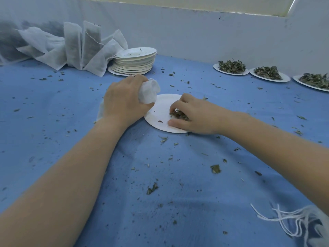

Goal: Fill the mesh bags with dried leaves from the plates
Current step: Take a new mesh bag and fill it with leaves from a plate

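Observation:
A white paper plate [161, 108] lies on the blue cloth in the middle. My left hand [122, 100] grips a white mesh bag [148, 91] at the plate's left edge, with the bag's bunched top sticking out above the fingers. My right hand [192, 113] rests on the plate, fingers curled round a small heap of dried leaves [179, 114]. A few crumbs lie on the bare part of the plate.
Filled mesh bags [74, 45] lean on the back wall at the left beside a stack of used plates [133, 62]. Three plates heaped with leaves [231, 67] stand at the back right. White strings [284, 218] lie at the front right. Leaf bits litter the cloth.

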